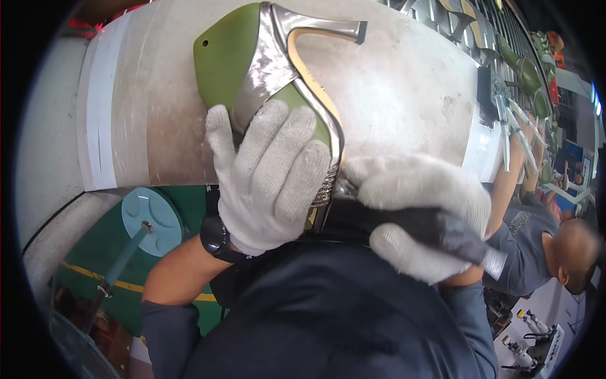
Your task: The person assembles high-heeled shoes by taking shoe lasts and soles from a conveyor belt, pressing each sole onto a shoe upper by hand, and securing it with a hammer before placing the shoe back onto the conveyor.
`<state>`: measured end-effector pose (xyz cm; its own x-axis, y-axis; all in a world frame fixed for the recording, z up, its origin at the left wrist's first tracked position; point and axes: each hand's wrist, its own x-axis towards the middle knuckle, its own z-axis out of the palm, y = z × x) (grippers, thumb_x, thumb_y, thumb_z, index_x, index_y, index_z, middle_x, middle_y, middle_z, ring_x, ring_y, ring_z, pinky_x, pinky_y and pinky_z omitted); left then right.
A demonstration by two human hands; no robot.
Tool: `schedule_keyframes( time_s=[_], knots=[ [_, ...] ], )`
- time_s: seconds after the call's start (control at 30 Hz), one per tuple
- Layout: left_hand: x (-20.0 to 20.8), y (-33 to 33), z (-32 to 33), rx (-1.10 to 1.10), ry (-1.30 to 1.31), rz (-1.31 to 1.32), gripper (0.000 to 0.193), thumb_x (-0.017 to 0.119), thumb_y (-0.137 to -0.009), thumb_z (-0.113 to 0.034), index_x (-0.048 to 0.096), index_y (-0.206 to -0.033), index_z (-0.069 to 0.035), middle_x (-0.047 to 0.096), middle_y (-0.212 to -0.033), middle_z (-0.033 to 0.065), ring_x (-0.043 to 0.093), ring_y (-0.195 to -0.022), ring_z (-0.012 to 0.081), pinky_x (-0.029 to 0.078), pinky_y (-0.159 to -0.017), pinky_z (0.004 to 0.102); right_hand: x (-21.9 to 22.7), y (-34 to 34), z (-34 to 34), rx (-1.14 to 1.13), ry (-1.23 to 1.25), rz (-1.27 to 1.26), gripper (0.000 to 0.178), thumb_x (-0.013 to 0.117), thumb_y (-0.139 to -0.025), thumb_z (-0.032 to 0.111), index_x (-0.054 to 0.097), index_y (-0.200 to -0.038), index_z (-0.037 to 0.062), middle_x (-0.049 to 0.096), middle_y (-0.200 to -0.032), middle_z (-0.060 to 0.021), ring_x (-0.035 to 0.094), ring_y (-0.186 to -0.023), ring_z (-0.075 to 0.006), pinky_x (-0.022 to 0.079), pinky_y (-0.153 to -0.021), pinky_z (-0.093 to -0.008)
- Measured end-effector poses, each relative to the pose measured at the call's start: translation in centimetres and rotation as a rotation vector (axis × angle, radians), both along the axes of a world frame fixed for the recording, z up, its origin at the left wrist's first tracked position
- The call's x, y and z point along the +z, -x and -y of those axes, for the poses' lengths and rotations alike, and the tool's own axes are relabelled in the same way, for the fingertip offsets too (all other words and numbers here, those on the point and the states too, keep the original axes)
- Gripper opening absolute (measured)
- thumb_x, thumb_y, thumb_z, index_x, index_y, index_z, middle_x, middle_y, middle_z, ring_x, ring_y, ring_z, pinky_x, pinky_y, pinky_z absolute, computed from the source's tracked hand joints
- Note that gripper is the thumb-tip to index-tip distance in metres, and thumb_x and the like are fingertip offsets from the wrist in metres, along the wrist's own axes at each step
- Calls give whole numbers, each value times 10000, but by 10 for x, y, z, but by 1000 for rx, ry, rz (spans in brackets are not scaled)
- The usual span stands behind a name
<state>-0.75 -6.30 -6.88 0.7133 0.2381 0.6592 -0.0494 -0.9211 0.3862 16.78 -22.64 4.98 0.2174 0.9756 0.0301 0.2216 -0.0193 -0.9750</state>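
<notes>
A silver metallic high-heeled shoe (270, 69) on a green shoe last (224, 54) is tilted over the work surface, its heel pointing right. My left hand (271, 177), in a pale knitted glove, is wrapped round the shoe's middle. A band of shiny strands shows at the shoe's near end, by my left fingers. Beside that end is my right hand (429, 189), gloved too and smeared by motion. It grips a dark, long tool (451, 234) with a pale tip at its lower right; the tool's other end is blurred, so its kind is unclear.
The pale work surface (404, 95) spreads ahead, with tape strips at its left. Several shoes and green lasts (521, 69) line a rack at upper right. A co-worker (530, 246) is at the right. A blue round disc on a pole (151, 221) stands at lower left.
</notes>
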Motion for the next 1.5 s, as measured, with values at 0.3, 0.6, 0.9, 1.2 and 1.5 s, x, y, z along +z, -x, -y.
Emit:
schedule_keyframes(
  time_s=[0.3, 0.6, 0.9, 1.2, 1.5],
  knots=[
    [3, -4, -1, -5, -6, -12, 489, 721, -979, -171, 565, -1431, -70, 636, -1459, 215, 611, -1380, 435, 213, -1278, 767, -12, 33, 4, -42, -147, 270, 276, 772, -902, 2, 650, -1110, -133, 687, -900, -246, 751, -909, -480, 604, -897, -554],
    [-1, -11, -1, 14, -49, 53, 533, 754, -994, -289, 565, -1433, -52, 612, -1483, 210, 598, -1398, 439, 193, -1295, 737, -29, 47, 31, -137, -128, -119, 369, 836, -852, -29, 738, -1207, -44, 784, -1214, -246, 791, -1145, -350, 621, -1032, -445],
    [1, -18, -4, 27, -46, 85, 464, 743, -962, -224, 605, -1362, -33, 623, -1446, 202, 613, -1367, 429, 188, -1292, 750, 13, 34, 12, -504, -178, -187, 507, 851, -929, 187, 694, -1338, -68, 777, -1237, -242, 753, -1178, -331, 577, -1077, -449],
    [0, -11, -4, -3, -47, 27, 473, 707, -960, -138, 558, -1396, -34, 612, -1430, 231, 600, -1371, 455, 177, -1267, 814, 4, 23, 1, -353, 30, 55, 356, 863, -905, 60, 765, -1241, -8, 827, -1131, -151, 808, -1040, -225, 633, -949, -365],
    [-3, -10, 2, 6, -14, 25, 458, 736, -1021, -217, 523, -1401, -76, 611, -1400, 194, 609, -1340, 429, 150, -1211, 900, 23, -38, -28, -266, 498, -105, 328, 806, -868, 149, 812, -1070, -109, 815, -1088, -242, 796, -944, -306, 647, -868, -423]
  ],
)
